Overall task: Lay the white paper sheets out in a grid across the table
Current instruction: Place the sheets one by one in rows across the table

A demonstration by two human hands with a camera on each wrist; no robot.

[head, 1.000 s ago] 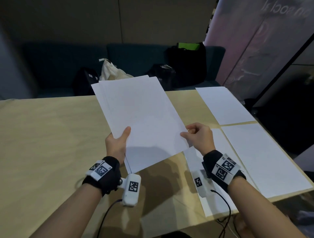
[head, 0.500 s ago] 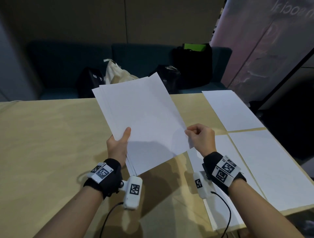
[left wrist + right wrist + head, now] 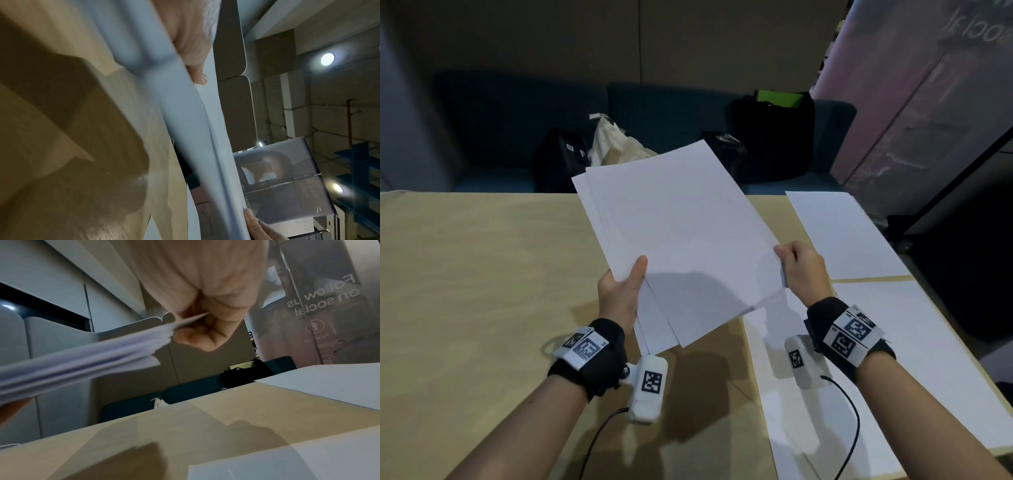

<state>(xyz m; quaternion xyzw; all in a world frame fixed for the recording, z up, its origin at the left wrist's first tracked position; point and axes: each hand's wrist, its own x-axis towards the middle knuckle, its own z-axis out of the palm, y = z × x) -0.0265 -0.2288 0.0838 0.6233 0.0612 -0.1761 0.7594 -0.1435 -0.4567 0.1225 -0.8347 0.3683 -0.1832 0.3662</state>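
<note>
- The person holds a stack of white paper sheets (image 3: 674, 240) in the air above the pale wooden desk (image 3: 482, 274), slanted so its far corner points toward 12 o'clock.
- The left hand (image 3: 619, 294) grips the stack at its 8 o'clock edge, thumb laid flat on top and the other fingers hidden underneath; from the left wrist view the thumb (image 3: 193, 40) presses on the paper's upper face.
- The sheets are fanned slightly at the near end, with several edges showing just beside the left wrist.
- The right hand (image 3: 803, 270) pinches the top sheet at its 3 o'clock corner, fingers curled in tight; the right wrist view shows that corner (image 3: 191, 321) caught between thumb and curled fingers.
- Three sheets already lie flat on the desk to the right: a far sheet (image 3: 846, 233) at about 2 o'clock, a right-hand near sheet (image 3: 914, 359) at 4 o'clock, and a middle near sheet (image 3: 791, 411) partly under the right wrist.
- A narrow strip of bare desk separates the far sheet from the right-hand near one.
- Beyond the desk at 12 o'clock stands a dark blue sofa (image 3: 671, 106) carrying a cream cloth bag (image 3: 613, 144) and black bags (image 3: 774, 130).
</note>
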